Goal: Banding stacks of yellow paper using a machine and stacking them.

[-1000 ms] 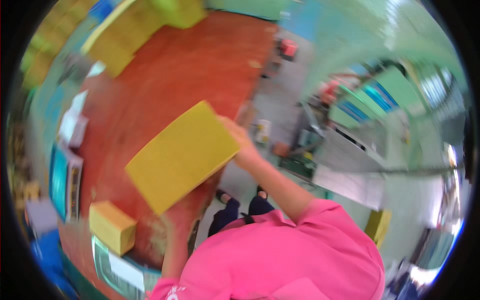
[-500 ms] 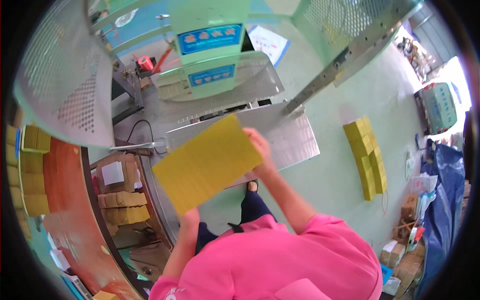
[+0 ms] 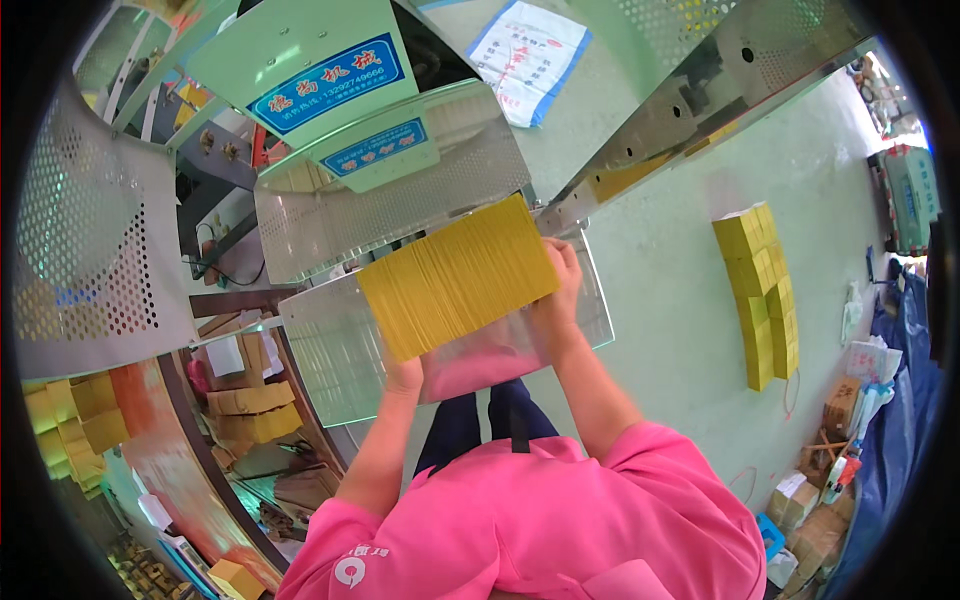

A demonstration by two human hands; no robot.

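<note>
Between my hands is a thick rectangular stack of yellow paper (image 3: pixel 458 278), its many sheet edges showing as fine lines. My left hand (image 3: pixel 404 373) grips its near left corner, the fingers partly hidden beneath it. At the right end, my right hand (image 3: pixel 560 285) is closed round the edge. The stack is over a shiny metal worktable (image 3: pixel 330 345), tilted with its right end farther from me. Its far edge comes up to a clear perforated guard (image 3: pixel 400 200) on a pale green machine (image 3: pixel 300 50); whether the stack rests on the table, I cannot tell.
Several yellow paper blocks (image 3: pixel 757 290) stand in rows on the floor to the right. A perforated metal panel (image 3: pixel 90 260) is at the left, and a slanted metal bar (image 3: pixel 680 110) at the upper right. Brown packs (image 3: pixel 250 400) lie on a shelf at lower left.
The yellow paper stack has moved away from me and rightward, closer to the machine's guard, still in both hands. My view has shifted, so the machine looks nearer and more tilted.
</note>
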